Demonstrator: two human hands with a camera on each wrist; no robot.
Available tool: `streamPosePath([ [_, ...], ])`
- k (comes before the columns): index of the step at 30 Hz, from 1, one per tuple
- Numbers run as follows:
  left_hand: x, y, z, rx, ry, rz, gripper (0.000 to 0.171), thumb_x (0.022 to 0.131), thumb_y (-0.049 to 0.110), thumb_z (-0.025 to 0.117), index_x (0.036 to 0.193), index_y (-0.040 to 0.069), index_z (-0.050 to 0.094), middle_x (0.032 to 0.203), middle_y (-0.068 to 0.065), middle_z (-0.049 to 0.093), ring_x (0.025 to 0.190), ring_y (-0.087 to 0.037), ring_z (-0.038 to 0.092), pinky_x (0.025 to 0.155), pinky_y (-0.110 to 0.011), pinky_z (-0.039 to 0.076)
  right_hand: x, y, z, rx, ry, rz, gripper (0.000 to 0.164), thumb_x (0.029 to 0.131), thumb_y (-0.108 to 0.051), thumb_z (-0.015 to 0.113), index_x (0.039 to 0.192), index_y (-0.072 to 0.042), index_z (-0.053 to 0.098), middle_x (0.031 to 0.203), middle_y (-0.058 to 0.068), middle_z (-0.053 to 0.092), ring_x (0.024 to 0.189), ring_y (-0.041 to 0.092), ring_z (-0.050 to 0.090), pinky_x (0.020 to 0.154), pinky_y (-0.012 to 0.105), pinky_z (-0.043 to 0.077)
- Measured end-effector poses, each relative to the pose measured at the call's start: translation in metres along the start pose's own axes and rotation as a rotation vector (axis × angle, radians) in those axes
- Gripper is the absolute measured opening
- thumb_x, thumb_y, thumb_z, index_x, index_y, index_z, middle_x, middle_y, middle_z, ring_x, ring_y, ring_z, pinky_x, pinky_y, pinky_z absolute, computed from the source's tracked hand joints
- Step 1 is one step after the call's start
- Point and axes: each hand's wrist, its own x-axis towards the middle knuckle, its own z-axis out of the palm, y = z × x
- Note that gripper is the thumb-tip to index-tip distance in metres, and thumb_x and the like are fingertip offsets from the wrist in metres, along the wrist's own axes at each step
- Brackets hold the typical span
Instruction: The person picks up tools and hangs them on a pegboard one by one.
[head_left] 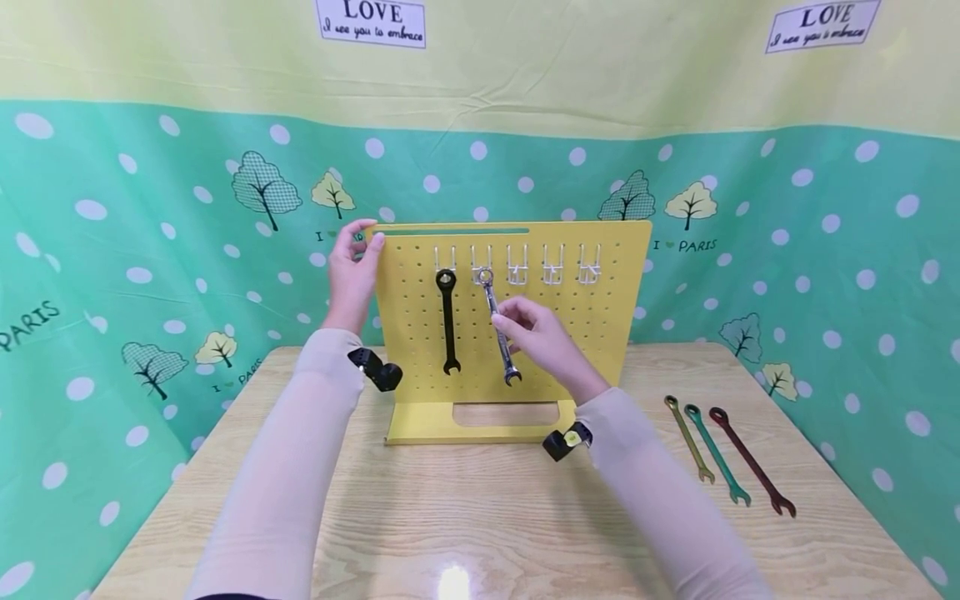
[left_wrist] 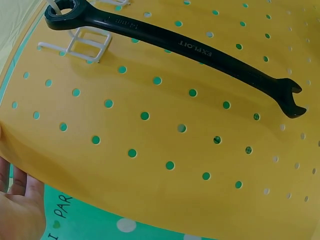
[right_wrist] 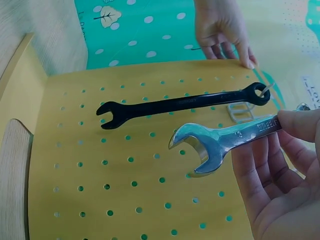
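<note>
My right hand (head_left: 536, 332) pinches a silver combination wrench (head_left: 502, 342) by its shaft, thumb in front. The wrench's ring end is up at the second hook from the left; whether the hook passes through it I cannot tell. Its open end (right_wrist: 200, 147) points down, tilted a little off the board. My left hand (head_left: 354, 279) grips the upper left corner of a yellow pegboard (head_left: 420, 333), thumb in front and fingers behind the edge. A black wrench (head_left: 448, 321) hangs by its ring from the leftmost hook, also seen as the black wrench (left_wrist: 185, 45) in the left wrist view.
Three white wire hooks (head_left: 553, 271) to the right carry nothing. On the table's right side lie a yellow-green wrench (head_left: 690, 440), a green wrench (head_left: 717, 454) and a dark red wrench (head_left: 752, 461). A patterned curtain (head_left: 480, 100) stands behind the wooden table (head_left: 450, 517).
</note>
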Motion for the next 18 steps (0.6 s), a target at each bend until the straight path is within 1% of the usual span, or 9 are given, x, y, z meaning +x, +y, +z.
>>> streamPosePath([
  [3,0.0,-0.001,0.0,-0.004,0.002,0.006,0.032,0.1,0.038,0.06,0.13,0.028,0.06,0.111,-0.003,0.055,0.097,-0.019,0.057,0.087,-0.035,0.051,0.003,0.003,0.002,-0.002,0.008,0.014,0.03,0.102,-0.025,0.062,0.12,-0.001,0.062,0.098,0.011,0.06,0.087,0.023,0.057,0.075,0.036,0.057],
  [5,0.0,-0.001,0.0,-0.004,0.006,0.011,0.032,0.1,0.037,0.06,0.13,0.028,0.06,0.11,-0.003,0.055,0.096,-0.019,0.057,0.085,-0.034,0.05,0.005,0.005,0.003,-0.006,0.009,0.022,0.029,0.102,-0.025,0.062,0.119,-0.002,0.062,0.098,0.01,0.06,0.087,0.023,0.057,0.074,0.036,0.057],
  [9,-0.001,-0.001,0.0,-0.006,0.011,0.021,0.033,0.1,0.036,0.06,0.131,0.024,0.06,0.108,-0.003,0.055,0.093,-0.019,0.056,0.082,-0.033,0.048,0.007,0.011,0.006,0.0,0.01,0.04,0.027,0.102,-0.025,0.062,0.117,-0.003,0.062,0.097,0.009,0.061,0.087,0.022,0.057,0.077,0.041,0.058],
  [13,0.0,-0.002,0.001,-0.009,0.008,0.022,0.034,0.1,0.036,0.06,0.132,0.024,0.059,0.108,-0.004,0.055,0.094,-0.02,0.057,0.083,-0.033,0.049,0.009,0.016,0.008,0.025,0.013,0.052,0.025,0.102,-0.023,0.061,0.116,-0.002,0.062,0.098,0.01,0.06,0.088,0.023,0.057,0.08,0.047,0.057],
  [18,0.0,-0.001,0.001,-0.011,0.006,0.009,0.033,0.1,0.037,0.061,0.131,0.028,0.06,0.11,-0.003,0.055,0.096,-0.02,0.057,0.086,-0.035,0.05,0.013,0.018,0.01,0.054,0.009,0.083,0.029,0.102,-0.025,0.061,0.119,0.0,0.061,0.1,0.01,0.06,0.091,0.023,0.057,0.081,0.043,0.057],
])
